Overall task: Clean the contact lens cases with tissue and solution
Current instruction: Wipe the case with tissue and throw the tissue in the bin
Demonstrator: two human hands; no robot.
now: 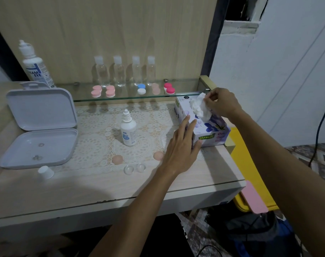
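A purple tissue box (211, 129) stands at the table's right edge. My left hand (182, 147) rests flat against its near-left side, fingers spread. My right hand (220, 102) pinches the white tissue (197, 106) that sticks out of the box top. An open clear lens case (134, 168) lies near the front, with two peach caps (117, 159) (158, 156) on the lace mat behind it. A small white solution bottle (128, 129) stands upright mid-table, its white cap (46, 171) lying front left.
An open grey hinged box (39, 127) sits at the left. A large solution bottle (35, 65) stands behind it. On the glass shelf (120, 98) are several clear bottles and several closed lens cases in pink, blue-white and magenta. A yellow bin (250, 182) sits below right.
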